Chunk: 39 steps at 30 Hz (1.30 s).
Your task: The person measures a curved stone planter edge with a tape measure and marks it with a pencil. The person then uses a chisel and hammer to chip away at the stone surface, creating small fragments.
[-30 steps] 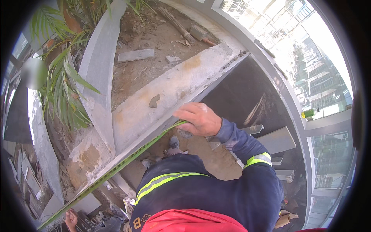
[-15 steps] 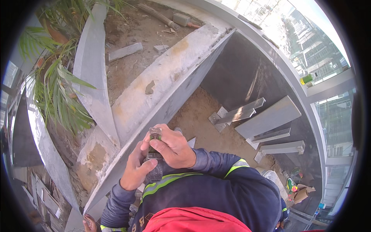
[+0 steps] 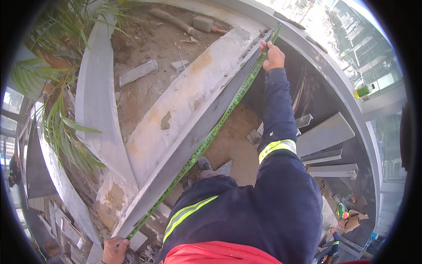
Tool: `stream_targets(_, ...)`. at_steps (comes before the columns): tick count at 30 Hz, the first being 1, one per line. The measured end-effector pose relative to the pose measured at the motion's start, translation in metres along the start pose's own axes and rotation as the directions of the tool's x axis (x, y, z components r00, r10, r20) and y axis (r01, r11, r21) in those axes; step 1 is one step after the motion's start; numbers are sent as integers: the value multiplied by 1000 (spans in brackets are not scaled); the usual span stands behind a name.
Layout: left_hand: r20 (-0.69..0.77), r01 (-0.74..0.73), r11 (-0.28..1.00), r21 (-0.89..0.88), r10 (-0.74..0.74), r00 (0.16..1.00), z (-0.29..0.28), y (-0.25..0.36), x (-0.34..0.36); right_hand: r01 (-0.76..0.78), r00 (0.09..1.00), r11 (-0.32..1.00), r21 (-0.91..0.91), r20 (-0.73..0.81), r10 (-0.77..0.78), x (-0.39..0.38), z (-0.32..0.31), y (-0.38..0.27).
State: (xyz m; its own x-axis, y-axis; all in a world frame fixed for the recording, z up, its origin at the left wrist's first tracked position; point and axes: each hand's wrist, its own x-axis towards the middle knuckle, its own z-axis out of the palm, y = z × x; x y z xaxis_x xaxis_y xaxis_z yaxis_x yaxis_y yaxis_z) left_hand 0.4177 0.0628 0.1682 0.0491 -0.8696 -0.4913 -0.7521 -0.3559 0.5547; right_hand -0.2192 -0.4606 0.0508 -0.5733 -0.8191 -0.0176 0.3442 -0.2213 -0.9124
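Right hand (image 3: 274, 56) grips green tape (image 3: 220, 124) beside straight-edged grey wall (image 3: 173, 168), sandy floor (image 3: 237, 147) alongside; left hand unseen, state undetermined.

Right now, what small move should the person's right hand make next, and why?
Perhaps the right hand should steady the green measuring tape against the grey panel: its fingers grip near the tape's far tip, and the tape stretches alongside that panel.

That tape measure (image 3: 190, 163) is bright green, peppered with black marks; the navy sleeve (image 3: 280, 103) wears a yellow-and-silver striped band (image 3: 278, 148). Pale grey ledge (image 3: 176, 103), blotched ochre, and green palm fronds (image 3: 81, 126).
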Motion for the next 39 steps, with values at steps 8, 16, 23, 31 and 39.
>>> stream_targets(8,5,-39,995,95,39,999,3,92,114,-245,967,961,-128,43,252,-167,45,57)
stream_targets(16,37,5,1000,18,-5,999,12,70,110,-186,973,954,-234,92,212,-125,32,76)
stream_targets(23,90,18,1000,-24,-16,996,10,59,111,-320,944,917,-236,7,331,-90,31,55)
stream_targets(31,105,-56,998,-18,57,993,15,57,116,-305,947,928,-217,39,320,-60,23,56)
stream_targets(39,96,-25,999,21,23,995,7,63,115,-374,916,891,-259,46,398,-53,19,56)
